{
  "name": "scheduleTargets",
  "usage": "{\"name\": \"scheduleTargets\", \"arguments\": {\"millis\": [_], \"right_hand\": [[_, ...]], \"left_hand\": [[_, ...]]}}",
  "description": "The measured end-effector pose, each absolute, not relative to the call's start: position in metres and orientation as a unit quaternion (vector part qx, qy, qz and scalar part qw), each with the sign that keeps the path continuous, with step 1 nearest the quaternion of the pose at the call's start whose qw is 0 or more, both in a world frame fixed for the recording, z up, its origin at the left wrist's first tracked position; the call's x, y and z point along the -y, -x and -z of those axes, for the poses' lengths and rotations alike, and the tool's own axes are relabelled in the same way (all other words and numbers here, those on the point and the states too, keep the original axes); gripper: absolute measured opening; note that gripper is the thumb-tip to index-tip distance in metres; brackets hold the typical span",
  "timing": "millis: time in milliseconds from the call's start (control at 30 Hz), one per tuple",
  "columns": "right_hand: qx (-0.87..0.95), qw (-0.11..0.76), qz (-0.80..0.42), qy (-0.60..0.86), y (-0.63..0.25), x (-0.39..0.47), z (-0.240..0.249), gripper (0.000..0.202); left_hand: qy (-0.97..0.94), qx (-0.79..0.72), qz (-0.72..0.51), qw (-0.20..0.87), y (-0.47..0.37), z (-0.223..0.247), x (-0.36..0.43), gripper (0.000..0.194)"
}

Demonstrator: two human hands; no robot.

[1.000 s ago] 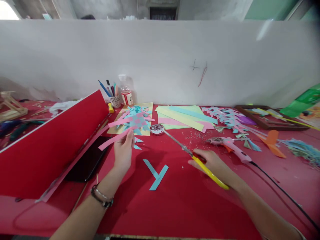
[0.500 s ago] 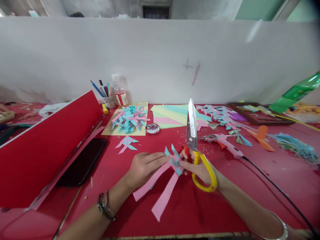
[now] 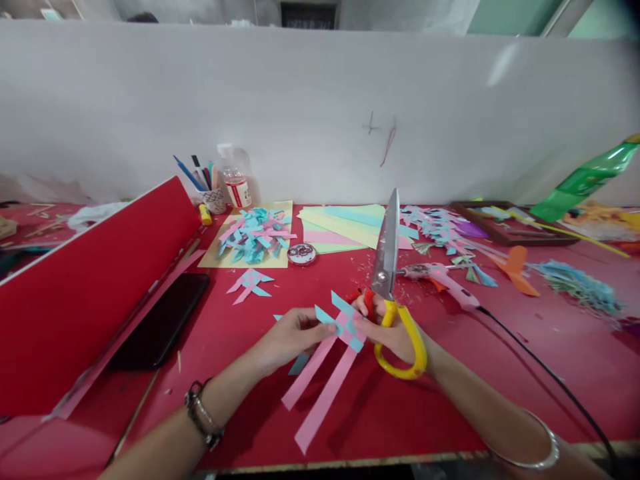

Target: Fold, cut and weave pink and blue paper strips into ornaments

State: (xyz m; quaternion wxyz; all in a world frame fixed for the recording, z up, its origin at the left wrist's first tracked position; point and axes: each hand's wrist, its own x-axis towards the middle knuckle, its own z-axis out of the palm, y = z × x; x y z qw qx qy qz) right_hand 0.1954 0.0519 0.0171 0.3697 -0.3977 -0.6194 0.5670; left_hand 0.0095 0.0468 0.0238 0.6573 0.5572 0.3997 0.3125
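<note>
Left hand [image 3: 290,333] low over the red worktop [image 3: 450,400], fingers pressed together in a pinch on the left edge of a woven piece of pink and blue paper strips [image 3: 345,325]. Right hand [image 3: 395,330] just to the right of it, closed around the yellow-handled steel scissors [image 3: 389,287], thumb and fingertips also touching the right side of the woven piece. Scissor blades shut, pointing up and away from the body; yellow loop hanging below the right hand. Woven piece held between both hands at centre, slightly above the worktop, two long pink tails trailing down towards the near edge, short blue ends sticking out at the top.

Further back on the left: a small finished pink and blue woven piece [image 3: 249,283] lying flat, a yellow sheet with a heap of blue and pink paper scraps [image 3: 255,235], a small round tin [image 3: 301,254] just beside it. Behind these, a cup of pens [image 3: 210,193] and a clear plastic bottle [image 3: 235,187] against the white wall. At left, a tilted red board [image 3: 90,287] with a black phone [image 3: 165,320] near its lower edge. To the right of the scissors, a pink glue gun [image 3: 445,280] with black cord, well apart from the hands.
</note>
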Motion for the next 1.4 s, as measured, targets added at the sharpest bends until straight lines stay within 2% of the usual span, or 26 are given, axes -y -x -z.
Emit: {"name": "scheduleTargets", "arguments": {"millis": [133, 267, 467, 567, 733, 1000, 1400], "right_hand": [[0.639, 0.363, -0.540, 0.410, -0.199, -0.055, -0.015, 0.032], [0.696, 0.390, -0.431, 0.421, -0.213, -0.060, -0.010, 0.031], [0.809, 0.243, -0.212, 0.492, -0.224, -0.062, -0.025, 0.028], [0.822, 0.161, -0.175, 0.518, -0.220, -0.059, -0.034, 0.029], [0.827, 0.116, -0.165, 0.525, -0.215, -0.056, -0.036, 0.028], [0.810, 0.128, -0.148, 0.552, -0.220, -0.059, -0.032, 0.028], [0.810, 0.114, -0.188, 0.543, -0.218, -0.057, -0.038, 0.028]], "left_hand": [[-0.601, -0.427, -0.373, 0.563, -0.007, -0.025, -0.051, 0.018], [-0.566, -0.502, -0.496, 0.426, 0.007, -0.023, -0.063, 0.023], [-0.503, -0.502, -0.620, 0.333, 0.026, -0.032, -0.071, 0.023], [-0.498, -0.505, -0.634, 0.308, 0.028, -0.035, -0.070, 0.022], [-0.461, -0.497, -0.665, 0.312, 0.029, -0.031, -0.074, 0.022], [-0.425, -0.469, -0.699, 0.334, 0.033, -0.026, -0.078, 0.021], [-0.475, -0.497, -0.644, 0.337, 0.026, -0.032, -0.071, 0.017]]}}
